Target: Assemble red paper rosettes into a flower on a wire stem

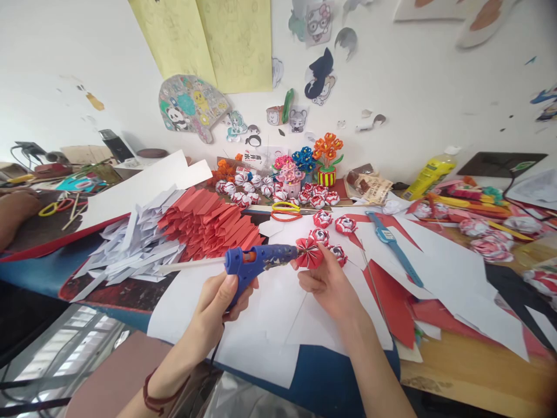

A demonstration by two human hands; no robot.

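My left hand (226, 299) is closed around the handle of a blue hot glue gun (265, 257), with a pale glue stick (191, 265) poking out of its back end. The gun's nozzle points right and meets a red folded paper flower (308, 254); whether the tip touches it, I cannot tell. My right hand (324, 278) pinches this flower between thumb and fingers, above the white paper sheets (278, 313). Just beyond it lie several finished red-and-white paper flowers (346, 224).
Piles of white paper strips (130, 244) and red folded strips (209, 223) lie to the left. Scissors (286, 210), a blue watch (394, 247) and a yellow bottle (430, 174) lie or stand around. Small potted flowers (327, 174) line the back wall. Another person's hand (17, 212) rests at far left.
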